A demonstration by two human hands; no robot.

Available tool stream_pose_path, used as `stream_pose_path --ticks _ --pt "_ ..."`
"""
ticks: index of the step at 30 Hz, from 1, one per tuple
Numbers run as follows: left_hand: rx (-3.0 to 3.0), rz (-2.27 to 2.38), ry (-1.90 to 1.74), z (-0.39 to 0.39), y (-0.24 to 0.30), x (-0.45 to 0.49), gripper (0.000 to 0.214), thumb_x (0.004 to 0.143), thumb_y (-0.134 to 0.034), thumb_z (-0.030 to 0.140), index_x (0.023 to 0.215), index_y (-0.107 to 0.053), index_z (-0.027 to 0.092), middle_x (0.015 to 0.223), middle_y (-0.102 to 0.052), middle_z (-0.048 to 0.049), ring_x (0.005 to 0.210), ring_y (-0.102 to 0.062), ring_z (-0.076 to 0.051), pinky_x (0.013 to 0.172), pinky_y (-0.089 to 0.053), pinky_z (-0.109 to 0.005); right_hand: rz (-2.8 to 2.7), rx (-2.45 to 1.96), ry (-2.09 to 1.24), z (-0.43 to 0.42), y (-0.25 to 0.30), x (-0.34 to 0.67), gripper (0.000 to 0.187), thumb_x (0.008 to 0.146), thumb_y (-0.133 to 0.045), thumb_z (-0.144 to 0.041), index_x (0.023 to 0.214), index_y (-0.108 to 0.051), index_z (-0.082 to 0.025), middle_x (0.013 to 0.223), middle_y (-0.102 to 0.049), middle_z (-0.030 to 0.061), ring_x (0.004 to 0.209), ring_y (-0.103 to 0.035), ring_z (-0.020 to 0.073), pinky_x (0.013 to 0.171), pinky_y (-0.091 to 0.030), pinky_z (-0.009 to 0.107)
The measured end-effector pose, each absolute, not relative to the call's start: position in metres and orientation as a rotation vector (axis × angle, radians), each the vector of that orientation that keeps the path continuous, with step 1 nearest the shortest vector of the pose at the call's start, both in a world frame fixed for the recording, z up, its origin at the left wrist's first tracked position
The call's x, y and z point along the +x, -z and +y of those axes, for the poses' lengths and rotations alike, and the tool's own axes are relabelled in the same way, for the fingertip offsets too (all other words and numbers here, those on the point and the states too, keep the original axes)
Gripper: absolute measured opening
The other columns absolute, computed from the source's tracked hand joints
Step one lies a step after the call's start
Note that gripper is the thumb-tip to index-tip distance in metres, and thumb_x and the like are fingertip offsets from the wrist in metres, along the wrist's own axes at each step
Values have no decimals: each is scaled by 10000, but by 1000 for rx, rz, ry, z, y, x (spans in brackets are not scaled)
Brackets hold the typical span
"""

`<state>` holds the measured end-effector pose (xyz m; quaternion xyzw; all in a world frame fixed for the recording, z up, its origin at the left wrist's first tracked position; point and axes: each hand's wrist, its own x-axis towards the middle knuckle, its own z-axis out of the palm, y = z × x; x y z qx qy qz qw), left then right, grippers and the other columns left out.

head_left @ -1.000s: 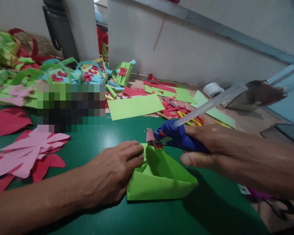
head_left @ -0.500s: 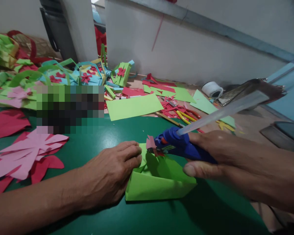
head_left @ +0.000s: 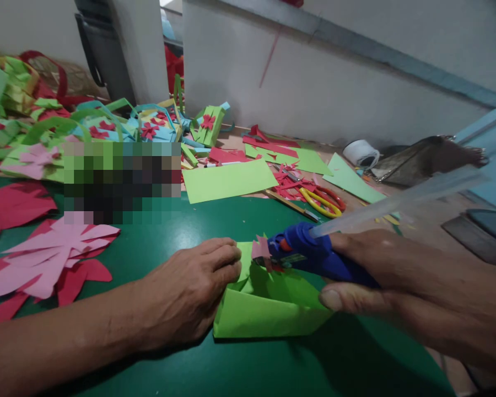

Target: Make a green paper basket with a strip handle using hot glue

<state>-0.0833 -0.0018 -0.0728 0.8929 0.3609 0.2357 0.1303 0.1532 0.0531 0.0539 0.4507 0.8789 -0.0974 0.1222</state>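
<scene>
A folded light-green paper piece [head_left: 268, 309] lies on the dark green mat [head_left: 215, 220]. My left hand [head_left: 186, 292] presses down on its left edge with bent fingers. My right hand [head_left: 380, 275] is wrapped round a blue glue gun [head_left: 310, 255]. A clear glue stick [head_left: 400, 201] juts from the gun's back toward the right. The nozzle points left, just above the paper's open fold, with a small pink scrap [head_left: 259, 248] at its tip.
Pink and red paper cut-outs [head_left: 53, 253] lie at the left. Several green and blue paper baskets [head_left: 149, 124] with red flowers pile up at the back. A light-green sheet [head_left: 227, 179], yellow-handled scissors [head_left: 320, 201], a white tape roll [head_left: 360, 153] and a metal tray [head_left: 425, 157] sit beyond.
The glue gun in my right hand has slid down and to the right along the fold, its stick tilting lower. My left hand has stayed pressed on the paper.
</scene>
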Motion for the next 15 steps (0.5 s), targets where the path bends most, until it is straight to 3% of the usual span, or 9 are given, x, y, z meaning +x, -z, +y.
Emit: stream_pose_path --ticks 6,12,15 --pt "2614 1055 -730 -1 73 -83 254 824 -405 115 1020 -565 138 1095 -589 -135 1091 -516 -252 943 -467 -410 2550 1352 326 60 -53 136 263 748 -459 -536 801 -627 -341 769 -692 9 707 -630 281 594 -519 387" --pt "2610 1080 -679 -1 72 -83 273 794 -415 106 1014 -575 116 1126 -578 -143 1075 -520 -264 918 -479 -401 2483 1275 403 67 -61 127 269 823 -421 -470 854 -612 -284 908 -700 24 834 -623 277 694 -483 389" --pt "2605 1093 -660 -2 72 -83 283 790 -416 107 1026 -572 114 1129 -578 -141 1074 -521 -266 914 -479 -404 2486 1296 323 71 -61 129 296 814 -445 -491 804 -629 -259 834 -692 29 765 -621 252 677 -481 375"
